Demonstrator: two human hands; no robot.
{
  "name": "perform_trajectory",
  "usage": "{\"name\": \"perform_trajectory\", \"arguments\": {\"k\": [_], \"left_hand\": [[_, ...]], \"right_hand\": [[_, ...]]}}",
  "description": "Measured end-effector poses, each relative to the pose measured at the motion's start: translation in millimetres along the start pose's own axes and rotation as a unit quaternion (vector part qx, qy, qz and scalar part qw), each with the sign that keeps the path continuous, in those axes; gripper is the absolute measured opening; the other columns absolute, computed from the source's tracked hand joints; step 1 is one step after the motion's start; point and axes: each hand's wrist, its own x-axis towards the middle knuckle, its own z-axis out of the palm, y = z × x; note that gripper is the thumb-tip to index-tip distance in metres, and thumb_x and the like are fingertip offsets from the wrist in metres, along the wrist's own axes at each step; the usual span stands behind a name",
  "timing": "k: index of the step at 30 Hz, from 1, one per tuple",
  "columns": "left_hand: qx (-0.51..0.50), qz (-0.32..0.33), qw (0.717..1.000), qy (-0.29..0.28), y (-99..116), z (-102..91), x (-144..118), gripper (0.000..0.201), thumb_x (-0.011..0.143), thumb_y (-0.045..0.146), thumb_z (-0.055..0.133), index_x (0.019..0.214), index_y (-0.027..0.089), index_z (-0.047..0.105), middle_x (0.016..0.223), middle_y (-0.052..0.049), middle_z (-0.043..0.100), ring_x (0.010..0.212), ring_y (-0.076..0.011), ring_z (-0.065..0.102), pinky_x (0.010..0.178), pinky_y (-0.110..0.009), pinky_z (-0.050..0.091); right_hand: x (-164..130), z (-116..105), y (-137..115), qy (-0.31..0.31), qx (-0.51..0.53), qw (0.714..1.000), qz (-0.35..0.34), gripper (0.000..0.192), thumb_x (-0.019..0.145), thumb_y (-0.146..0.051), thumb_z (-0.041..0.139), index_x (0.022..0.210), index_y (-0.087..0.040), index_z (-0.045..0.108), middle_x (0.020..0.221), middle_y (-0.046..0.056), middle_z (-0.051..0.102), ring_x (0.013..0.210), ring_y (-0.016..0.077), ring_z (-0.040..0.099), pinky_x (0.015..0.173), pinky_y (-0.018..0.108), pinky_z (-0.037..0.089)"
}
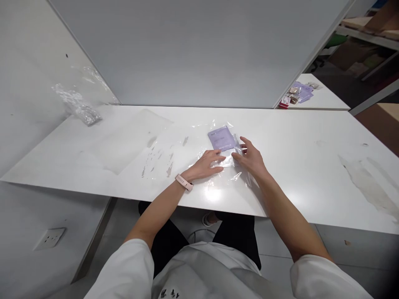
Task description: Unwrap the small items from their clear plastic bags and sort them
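A purple flat packet (222, 138) lies tilted on the white table in front of me. Just below it is a silvery-white packet (229, 159), partly covered by my fingers. Clear plastic film (238, 175), seemingly a bag, spreads around and under both. My left hand (205, 165), with a pale pink band on the wrist, lies over the left side of the film; its fingers are spread and reach onto the silvery packet. At the right edge, my right hand (252, 158) has its thumb on the plastic and its other fingers bent around the bag's side.
Crumpled clear plastic bags (79, 108) lie at the table's back left corner. A grey panel (199, 54) rises along the back edge. Beyond it at right, a second table (330, 97) bears purple packets and small bagged items. A wall socket (50, 238) sits low at left.
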Motion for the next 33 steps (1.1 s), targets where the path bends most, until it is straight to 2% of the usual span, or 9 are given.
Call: {"name": "perform_trajectory", "arguments": {"k": [4,7,12,17,21,25,27,30,33], "left_hand": [[-0.072,-0.026,0.99,0.116,5,-3.4,3,0.053,0.069,0.024,0.086,0.118,0.029,0.069,0.155,-0.006,0.042,0.151,-0.0343,0.021,0.122,-0.05,0.02],[-0.196,-0.076,0.965,0.154,7,-12.1,7,0.06,0.076,0.03,0.081,0.131,0.028,0.059,0.154,-0.009,0.042,0.147,-0.0312,0.033,0.117,-0.045,0.034],[-0.344,-0.141,0.913,0.169,6,-21.6,12,0.064,0.078,0.023,0.076,0.136,0.019,0.05,0.131,-0.016,0.059,0.108,-0.0262,0.066,0.096,-0.042,0.053],[-0.354,-0.078,0.925,0.116,7,-19.8,13,0.039,0.089,0.036,0.067,0.12,0.014,0.062,0.109,-0.013,0.068,0.092,-0.0216,0.07,0.092,-0.039,0.054],[-0.268,-0.027,0.963,0.008,7,-11.0,10,0.042,0.095,0.048,0.058,0.126,0.02,0.066,0.119,-0.012,0.067,0.102,-0.0228,0.067,0.093,-0.04,0.052],[-0.009,0.007,0.999,-0.041,2,1.8,5,0.042,0.097,0.05,0.055,0.128,0.024,0.068,0.114,-0.01,0.066,0.093,-0.0199,0.063,0.082,-0.036,0.052],[0.113,0.037,0.992,-0.038,0,6.8,4,0.04,0.096,0.046,0.057,0.129,0.026,0.067,0.107,-0.008,0.065,0.088,-0.0182,0.061,0.08,-0.036,0.051],[0.19,0.059,0.979,-0.047,-2,10.9,2,0.039,0.095,0.038,0.06,0.132,0.027,0.064,0.109,-0.006,0.065,0.09,-0.0174,0.061,0.082,-0.035,0.051],[0.214,0.06,0.973,-0.058,-3,11.7,1,0.037,0.093,0.034,0.061,0.129,0.025,0.064,0.113,-0.006,0.066,0.093,-0.0173,0.063,0.081,-0.033,0.052]], "right_hand": [[1,2,4,0.013,-0.078,0.994,-0.07,0.059,0.077,-0.041,0.067,0.133,-0.025,0.061,0.138,0.012,0.055,0.115,0.0323,0.055,0.094,0.049,0.049],[2,3,3,-0.013,-0.08,0.994,-0.067,0.052,0.078,-0.039,0.065,0.128,-0.023,0.066,0.133,0.012,0.058,0.11,0.0307,0.057,0.095,0.05,0.049],[-1,5,-2,-0.034,-0.083,0.994,-0.063,0.047,0.079,-0.042,0.067,0.122,-0.023,0.07,0.132,0.011,0.06,0.102,0.028,0.06,0.092,0.048,0.05],[-9,5,-11,-0.041,-0.043,0.996,-0.063,0.041,0.092,-0.051,0.053,0.113,-0.023,0.074,0.124,0.009,0.067,0.105,0.0264,0.062,0.092,0.042,0.049],[-14,1,-24,-0.089,0.071,0.993,0.008,0.058,0.094,-0.066,0.046,0.112,-0.02,0.076,0.114,0.01,0.073,0.104,0.0271,0.065,0.093,0.042,0.051],[-17,1,-34,-0.178,0.201,0.962,0.055,0.076,0.089,-0.078,0.042,0.122,-0.017,0.072,0.12,0.015,0.072,0.107,0.0286,0.067,0.09,0.04,0.056],[-16,0,-35,-0.198,0.235,0.949,0.072,0.084,0.088,-0.082,0.036,0.137,-0.019,0.062,0.128,0.016,0.068,0.112,0.0298,0.067,0.091,0.041,0.057],[-12,-6,-33,-0.179,0.275,0.943,0.055,0.088,0.087,-0.085,0.029,0.154,-0.029,0.039,0.145,0.014,0.057,0.121,0.031,0.063,0.09,0.046,0.058],[-9,-20,-29,-0.128,0.271,0.954,-0.01,0.082,0.087,-0.078,0.045,0.157,-0.037,0.03,0.158,0.01,0.042,0.13,0.0299,0.057,0.092,0.046,0.058]]}}
